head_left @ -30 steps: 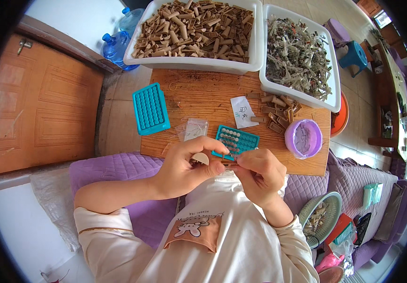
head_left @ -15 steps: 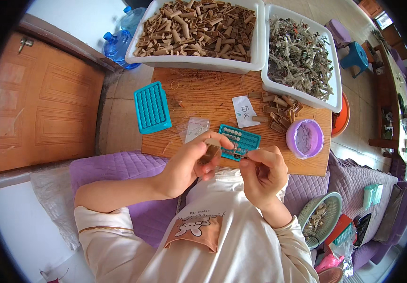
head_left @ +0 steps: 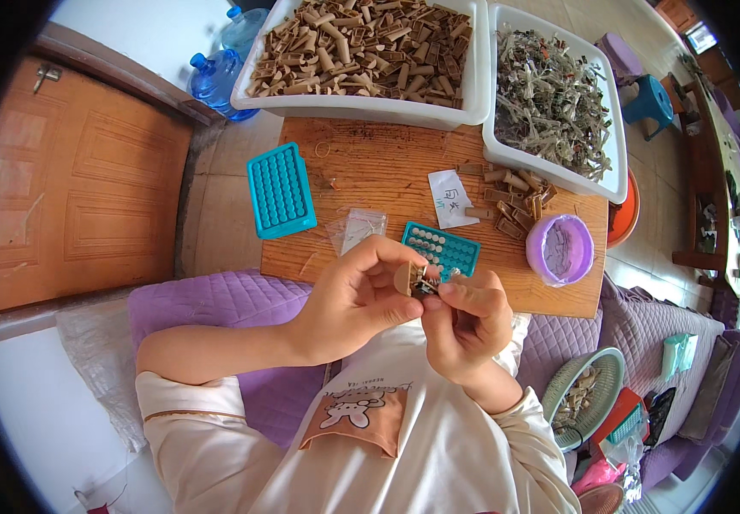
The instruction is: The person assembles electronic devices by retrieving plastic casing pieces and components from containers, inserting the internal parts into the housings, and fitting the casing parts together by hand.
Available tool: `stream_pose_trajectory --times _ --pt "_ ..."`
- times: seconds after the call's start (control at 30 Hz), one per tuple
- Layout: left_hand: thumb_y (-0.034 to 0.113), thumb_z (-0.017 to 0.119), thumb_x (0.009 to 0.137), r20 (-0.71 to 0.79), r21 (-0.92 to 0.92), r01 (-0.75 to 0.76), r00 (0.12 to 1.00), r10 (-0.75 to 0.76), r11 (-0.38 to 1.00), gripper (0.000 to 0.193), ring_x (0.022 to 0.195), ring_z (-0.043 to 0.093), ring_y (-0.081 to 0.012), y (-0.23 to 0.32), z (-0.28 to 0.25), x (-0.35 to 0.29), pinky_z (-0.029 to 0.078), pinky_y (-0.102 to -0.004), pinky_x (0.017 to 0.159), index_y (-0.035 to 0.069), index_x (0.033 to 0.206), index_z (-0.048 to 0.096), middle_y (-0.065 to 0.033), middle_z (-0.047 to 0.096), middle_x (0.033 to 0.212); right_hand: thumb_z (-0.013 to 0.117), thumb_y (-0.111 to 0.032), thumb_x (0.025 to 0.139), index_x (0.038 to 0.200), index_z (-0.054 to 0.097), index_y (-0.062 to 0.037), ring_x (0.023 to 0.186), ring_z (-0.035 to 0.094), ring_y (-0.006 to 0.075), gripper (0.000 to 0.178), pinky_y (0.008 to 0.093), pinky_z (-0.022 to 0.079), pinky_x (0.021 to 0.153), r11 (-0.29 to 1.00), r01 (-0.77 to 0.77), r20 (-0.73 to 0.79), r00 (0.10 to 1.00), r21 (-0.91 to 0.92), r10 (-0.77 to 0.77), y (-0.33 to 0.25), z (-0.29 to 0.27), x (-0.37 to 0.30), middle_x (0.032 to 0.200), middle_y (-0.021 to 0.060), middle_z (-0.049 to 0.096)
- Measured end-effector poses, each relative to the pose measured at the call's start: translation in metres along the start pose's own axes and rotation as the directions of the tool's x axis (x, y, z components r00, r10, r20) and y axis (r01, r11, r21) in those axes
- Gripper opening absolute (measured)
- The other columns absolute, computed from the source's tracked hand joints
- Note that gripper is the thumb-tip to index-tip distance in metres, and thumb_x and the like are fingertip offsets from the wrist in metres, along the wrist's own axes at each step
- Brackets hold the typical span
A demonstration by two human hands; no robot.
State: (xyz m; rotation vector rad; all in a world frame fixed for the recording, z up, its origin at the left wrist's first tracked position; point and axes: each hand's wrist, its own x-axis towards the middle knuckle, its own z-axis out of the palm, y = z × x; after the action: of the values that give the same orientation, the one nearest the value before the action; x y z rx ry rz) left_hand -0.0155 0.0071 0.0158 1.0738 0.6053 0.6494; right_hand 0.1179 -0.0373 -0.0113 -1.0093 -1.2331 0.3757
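Thumb and fingers of the left hand clamp a brown casing, its open side exposed, as the right hand appears to pinch small parts there. The piece looks unfinished; beyond the grip sit a part-filled teal tray and, farther off, heaped casings, seemingly unworked.

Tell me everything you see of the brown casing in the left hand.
The casing is tan-brown and looks like plastic, with a smooth half-round end on the picture's left. Its open side shows small dark and shiny parts, too small to identify. The left hand holds it raised, thumb below and fingers above. The right hand's thumb and index finger are at those parts; whether they touch the casing itself is unclear. In the picture it appears just below the teal tray.
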Motion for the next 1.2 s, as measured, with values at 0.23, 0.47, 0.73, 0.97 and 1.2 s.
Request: stream_pose_trajectory --times 0.23,0.47,0.73,0.97,1.2 --pt "0.003 0.062 0.074 0.039 0.115 -0.102 0.994 0.098 0.988 0.031 0.073 0.046 -0.0039 0.002 0.002 -0.001 0.043 -0.021 0.07 0.004 0.1 0.045 -0.0038 0.052 0.094 0.064 0.009 0.059 0.079 0.053 -0.001 0.046 0.045 0.0096 0.026 0.0201 0.035 0.041 0.998 0.02 -0.037 0.999 0.066 -0.018 -0.004 0.0 -0.003 0.062 0.0045 0.047" --pt "0.006 0.062 0.074 0.013 0.075 -0.095 0.995 0.095 0.993 0.031 0.082 0.05 -0.0063 0.001 0.004 0.0 0.044 -0.0224 0.072 0.004 0.1 0.045 -0.0049 0.052 0.097 0.064 0.008 0.06 0.078 0.054 -0.0006 0.051 0.05 0.013 0.022 0.022 0.041 0.044 1.0 -0.028 0.047 0.998 -0.009 0.029 -0.006 -0.007 0.0 0.066 0.0074 0.053" --pt "0.011 0.054 0.081 -0.079 -0.083 0.071 0.994 -0.078 0.994 0.033 0.087 0.051 -0.0088 0.006 0.002 0.0 0.046 -0.0218 0.069 0.002 0.11 0.043 -0.0071 0.053 0.102 0.065 0.004 0.063 0.088 0.058 -0.001 0.058 0.055 0.0164 0.026 0.0252 0.044 0.047 0.995 0.02 0.272 0.962 -0.094 0.007 -0.001 -0.011 0.007 0.073 0.0073 0.055" --pt "0.025 0.047 0.085 -0.131 -0.034 0.192 0.972 -0.195 0.981 0.039 0.085 0.053 -0.0104 0.009 0.004 0.001 0.046 -0.0252 0.071 0.004 0.116 0.04 -0.0091 0.051 0.108 0.06 0.008 0.066 0.09 0.058 0.0001 0.059 0.054 0.0162 0.026 0.0228 0.043 0.051 0.958 0.097 0.325 0.946 -0.27 -0.005 -0.001 -0.008 0.002 0.073 0.0088 0.054" --pt "0.025 0.035 0.09 -0.092 -0.047 0.153 0.983 -0.156 0.987 0.037 0.098 0.048 -0.0143 0.005 0.006 0.001 0.039 -0.0268 0.083 0.002 0.118 0.035 -0.0109 0.049 0.109 0.065 0.004 0.062 0.091 0.06 -0.0016 0.057 0.049 0.014 0.03 0.0242 0.041 0.045 0.955 0.118 0.256 0.966 -0.273 -0.046 -0.002 -0.001 -0.003 0.074 0.0059 0.049"
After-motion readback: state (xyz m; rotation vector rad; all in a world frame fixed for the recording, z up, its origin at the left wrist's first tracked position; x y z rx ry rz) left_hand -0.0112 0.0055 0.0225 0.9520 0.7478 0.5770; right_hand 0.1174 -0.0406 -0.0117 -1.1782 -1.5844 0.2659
